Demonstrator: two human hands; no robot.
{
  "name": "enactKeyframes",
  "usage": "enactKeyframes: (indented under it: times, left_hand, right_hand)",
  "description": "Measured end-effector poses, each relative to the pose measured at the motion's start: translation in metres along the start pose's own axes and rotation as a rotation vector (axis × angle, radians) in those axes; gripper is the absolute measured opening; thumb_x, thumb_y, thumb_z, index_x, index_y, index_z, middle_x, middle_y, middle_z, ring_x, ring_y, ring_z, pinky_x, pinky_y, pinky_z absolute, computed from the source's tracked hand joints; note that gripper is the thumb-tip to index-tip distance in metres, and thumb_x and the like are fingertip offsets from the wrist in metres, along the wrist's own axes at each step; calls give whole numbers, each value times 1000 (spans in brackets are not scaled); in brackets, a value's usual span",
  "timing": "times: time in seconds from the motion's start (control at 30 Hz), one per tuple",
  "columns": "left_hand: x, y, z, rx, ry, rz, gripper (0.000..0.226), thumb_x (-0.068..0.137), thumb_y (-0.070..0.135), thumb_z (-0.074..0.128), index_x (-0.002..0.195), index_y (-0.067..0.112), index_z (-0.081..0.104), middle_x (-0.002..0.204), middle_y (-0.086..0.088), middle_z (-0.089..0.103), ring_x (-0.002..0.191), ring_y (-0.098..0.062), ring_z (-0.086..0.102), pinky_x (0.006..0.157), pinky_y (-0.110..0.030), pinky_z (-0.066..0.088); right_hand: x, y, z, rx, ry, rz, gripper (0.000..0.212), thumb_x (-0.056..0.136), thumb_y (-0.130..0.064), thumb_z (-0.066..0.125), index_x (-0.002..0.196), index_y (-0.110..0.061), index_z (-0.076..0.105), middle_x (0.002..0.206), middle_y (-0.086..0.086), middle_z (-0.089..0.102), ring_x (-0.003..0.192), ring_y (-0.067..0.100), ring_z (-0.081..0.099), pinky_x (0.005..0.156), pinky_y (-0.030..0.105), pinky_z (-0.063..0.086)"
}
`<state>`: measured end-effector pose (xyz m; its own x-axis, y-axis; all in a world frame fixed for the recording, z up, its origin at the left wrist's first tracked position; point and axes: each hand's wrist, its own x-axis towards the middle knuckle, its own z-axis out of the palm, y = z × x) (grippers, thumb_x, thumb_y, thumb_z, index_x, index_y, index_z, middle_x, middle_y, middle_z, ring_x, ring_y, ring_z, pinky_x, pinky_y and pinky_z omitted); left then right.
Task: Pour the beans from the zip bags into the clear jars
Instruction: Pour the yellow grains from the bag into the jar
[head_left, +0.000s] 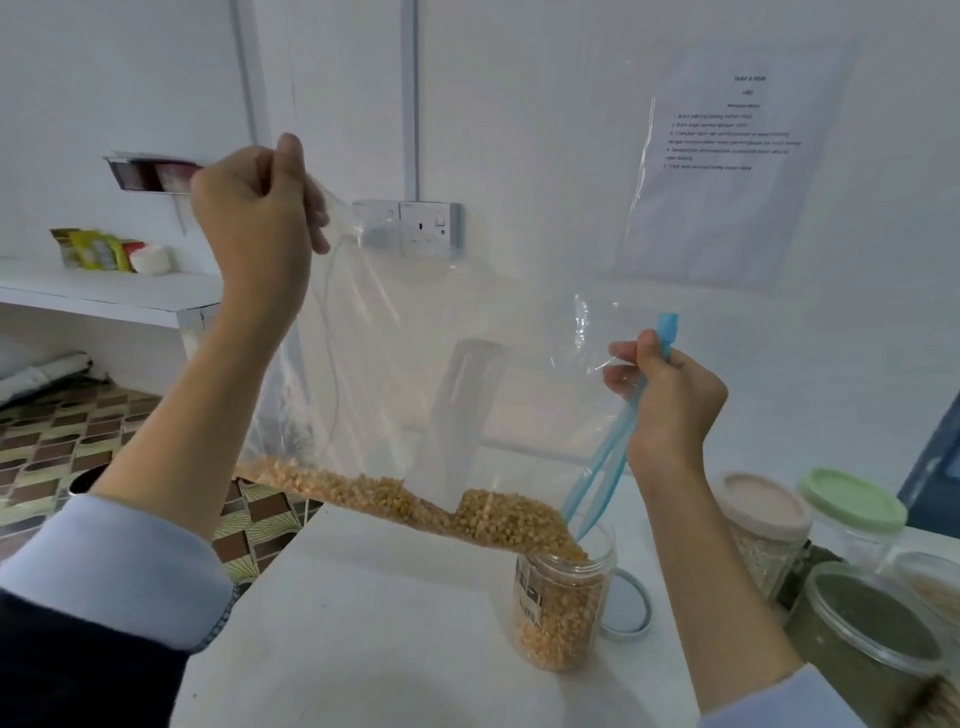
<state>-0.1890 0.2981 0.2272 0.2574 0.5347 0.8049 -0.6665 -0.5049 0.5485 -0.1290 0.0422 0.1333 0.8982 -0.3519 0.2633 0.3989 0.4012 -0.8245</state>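
- Head view: your left hand (254, 208) pinches a raised corner of the large clear plastic zip bag (415, 332); your right hand (670, 400) grips its blue zip strip (618, 436).
- The bag hangs tilted; small yellow-orange beans (415, 506) lie along its lower edge, spilling into the open clear plastic jar (563, 603) on the white table (363, 649).
- The jar looks roughly two-thirds full, though glare blurs it.
- A pale round lid (631, 605) lies just beside the jar.

The printed sheet (724, 156) in a plastic sleeve on the wall carried numbered lines too blurred to read; the barcode label (530, 597) on the open jar (563, 613) was likewise illegible.
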Motion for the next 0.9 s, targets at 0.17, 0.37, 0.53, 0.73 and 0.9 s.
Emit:
enactKeyframes:
  times: [0.17, 0.37, 0.53, 0.73, 0.9]
  left_hand:
    - [0, -2, 1, 9, 31, 8, 44, 97, 21, 45, 54, 12, 49, 40, 9, 52, 33, -9, 43, 49, -18, 40]
    - [4, -2, 3, 2, 27, 0, 44, 97, 23, 46, 54, 13, 50, 41, 8, 52, 33, -10, 43, 46, -22, 39]
    - [0, -1, 7, 39, 3, 38, 45, 97, 22, 46, 53, 11, 48, 40, 10, 51, 33, -8, 43, 47, -20, 40]
    - [1, 2, 8, 45, 32, 46, 44, 97, 22, 46, 54, 12, 48, 39, 11, 50, 33, -8, 42, 42, -21, 35]
    - [-1, 1, 11, 46, 24, 57, 44, 96, 22, 47, 54, 11, 47, 40, 11, 51, 33, -8, 43, 43, -21, 36]
  right_hand:
    - [-4, 0, 3, 6, -2, -6, 29, 93, -12, 62, 64, -9, 67, 61, 0, 67, 47, 13, 57, 61, 25, 53]
    - [-3, -2, 1, 24, 3, -20, 28, 93, -12, 61, 66, -8, 67, 59, -2, 67, 48, 12, 58, 60, 23, 53]
    - [-3, -1, -1, 49, 14, 9, 26, 93, -10, 61, 67, -7, 67, 56, -3, 66, 49, 11, 60, 61, 23, 55]
    - [-4, -2, -4, 37, -5, 15, 25, 92, -11, 61, 69, -6, 67, 57, -3, 67, 48, 11, 60, 61, 23, 55]
    - [-5, -4, -4, -6, -11, 13, 24, 93, -14, 61, 70, -8, 68, 62, -1, 68, 51, 9, 62, 61, 21, 56]
